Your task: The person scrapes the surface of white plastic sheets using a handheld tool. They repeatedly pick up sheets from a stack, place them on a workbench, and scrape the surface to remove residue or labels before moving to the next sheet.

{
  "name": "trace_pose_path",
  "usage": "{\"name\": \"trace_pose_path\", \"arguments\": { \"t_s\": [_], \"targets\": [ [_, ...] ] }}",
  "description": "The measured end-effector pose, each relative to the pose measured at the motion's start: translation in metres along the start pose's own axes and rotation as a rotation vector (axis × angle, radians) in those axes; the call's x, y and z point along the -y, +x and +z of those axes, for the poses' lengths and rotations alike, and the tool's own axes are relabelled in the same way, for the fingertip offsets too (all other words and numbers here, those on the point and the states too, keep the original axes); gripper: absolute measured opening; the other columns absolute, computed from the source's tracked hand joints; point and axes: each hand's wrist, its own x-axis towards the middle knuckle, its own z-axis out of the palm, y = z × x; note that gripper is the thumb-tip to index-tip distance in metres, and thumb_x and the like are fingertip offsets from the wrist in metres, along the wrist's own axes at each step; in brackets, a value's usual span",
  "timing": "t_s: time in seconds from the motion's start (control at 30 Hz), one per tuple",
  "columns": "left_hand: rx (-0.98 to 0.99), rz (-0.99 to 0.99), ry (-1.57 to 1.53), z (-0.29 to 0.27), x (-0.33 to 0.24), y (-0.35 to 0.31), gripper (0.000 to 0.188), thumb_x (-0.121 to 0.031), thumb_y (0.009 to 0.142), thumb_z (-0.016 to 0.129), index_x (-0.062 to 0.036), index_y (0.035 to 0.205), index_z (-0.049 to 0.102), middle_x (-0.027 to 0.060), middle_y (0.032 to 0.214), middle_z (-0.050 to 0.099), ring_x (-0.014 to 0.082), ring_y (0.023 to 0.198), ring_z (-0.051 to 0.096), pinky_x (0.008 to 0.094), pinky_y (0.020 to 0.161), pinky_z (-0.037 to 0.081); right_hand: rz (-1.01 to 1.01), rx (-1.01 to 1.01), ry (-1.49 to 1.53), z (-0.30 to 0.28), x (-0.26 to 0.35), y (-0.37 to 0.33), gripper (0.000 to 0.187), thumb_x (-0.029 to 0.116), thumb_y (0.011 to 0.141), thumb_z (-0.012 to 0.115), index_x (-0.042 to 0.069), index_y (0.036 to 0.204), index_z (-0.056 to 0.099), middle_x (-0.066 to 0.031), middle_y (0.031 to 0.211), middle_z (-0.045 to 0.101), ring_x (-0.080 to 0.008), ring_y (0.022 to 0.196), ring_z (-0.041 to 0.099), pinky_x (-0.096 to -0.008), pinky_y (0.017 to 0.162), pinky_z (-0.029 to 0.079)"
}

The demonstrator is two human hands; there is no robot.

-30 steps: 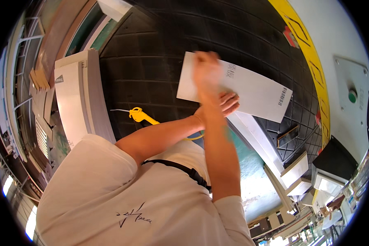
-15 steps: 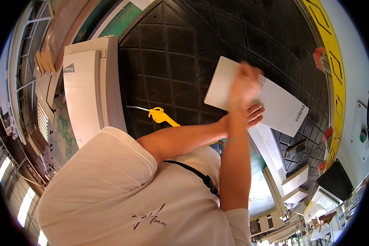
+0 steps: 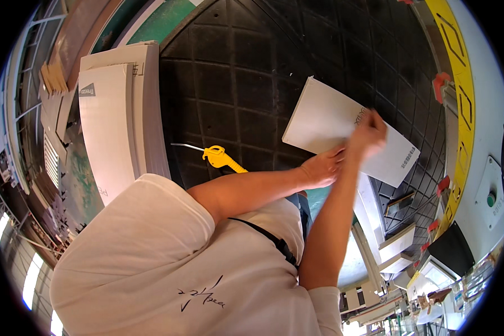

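Observation:
A flat white board (image 3: 322, 115), rectangular with dark print, lies at a slant on the black ribbed surface (image 3: 207, 95). My left hand (image 3: 322, 168) is at its near long edge, fingers curled onto that edge. Over the board's right half is my right hand (image 3: 368, 134), closed like a fist and slightly blurred by motion. What it may hold is hidden. The right wrist passes close by the left fingertips. A yellow air blow gun (image 3: 215, 157) with a thin metal nozzle rests on the black surface, beyond my left forearm and touched by neither hand.
A stack of long pale boards (image 3: 109, 117) stands on the left. Along the right runs a yellow rail (image 3: 462, 106) with red clamp-like parts (image 3: 441, 84), beside a grey panel with a green button (image 3: 491, 199). Smaller white pieces (image 3: 397, 245) lie at the lower right.
My right hand has moved right and nearer across the board. The left hand has drawn back to the board's near edge, its fingers now curled. The board has barely shifted.

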Motion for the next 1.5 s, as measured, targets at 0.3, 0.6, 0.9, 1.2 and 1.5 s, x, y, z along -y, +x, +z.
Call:
{"name": "trace_pose_path", "arguments": {
  "t_s": [0.3,0.6,0.9,1.2,1.5],
  "targets": [
    [0.053,0.009,0.063,0.004,-0.002,0.000,0.058,-0.029,0.101,0.049,-0.0080,0.155,0.045,0.0133,0.168,0.037,0.0340,0.158,0.029,0.0524,0.132,0.017,-0.276,0.296,0.076,0.043,0.097,-0.057,0.013,0.014,0.092,0.073,0.005,0.100,0.079,-0.0152,0.092,0.071,-0.0322,0.086,0.070,-0.0426,0.078,0.055],
    [-0.064,0.034,0.003,0.002,-0.011,0.002,0.055,-0.026,0.100,0.051,-0.0046,0.150,0.050,0.0159,0.165,0.041,0.0353,0.157,0.030,0.0532,0.131,0.020,-0.438,0.430,-0.070,0.066,0.122,-0.074,0.013,0.015,0.091,0.072,0.004,0.096,0.077,-0.0146,0.095,0.071,-0.0343,0.087,0.070,-0.0465,0.078,0.056],
    [0.071,0.008,0.146,0.009,0.001,0.000,0.056,-0.029,0.101,0.049,-0.0092,0.153,0.045,0.0126,0.169,0.033,0.0324,0.158,0.027,0.0521,0.132,0.017,-0.214,0.136,0.139,0.013,0.072,-0.041,0.012,0.006,0.091,0.073,0.001,0.101,0.076,-0.0126,0.090,0.069,-0.0258,0.072,0.070,-0.0371,0.066,0.057],
    [0.022,-0.035,0.005,-0.006,-0.003,0.006,0.049,-0.029,0.101,0.055,-0.0151,0.148,0.055,0.0077,0.167,0.039,0.0286,0.158,0.029,0.0502,0.132,0.017,-0.415,0.548,0.137,0.062,0.145,-0.088,0.012,0.016,0.091,0.071,0.005,0.096,0.074,-0.0165,0.095,0.067,-0.0382,0.092,0.067,-0.0474,0.081,0.055],
    [-0.048,0.004,0.396,0.005,-0.002,-0.003,0.046,-0.023,0.098,0.056,-0.0042,0.139,0.060,0.0117,0.156,0.052,0.0301,0.149,0.044,0.0483,0.129,0.028,-0.625,0.474,0.100,0.022,0.080,-0.008,0.016,0.008,0.091,0.072,0.007,0.107,0.077,-0.0089,0.091,0.065,-0.0286,0.086,0.066,-0.0424,0.076,0.054]
  ]
}}
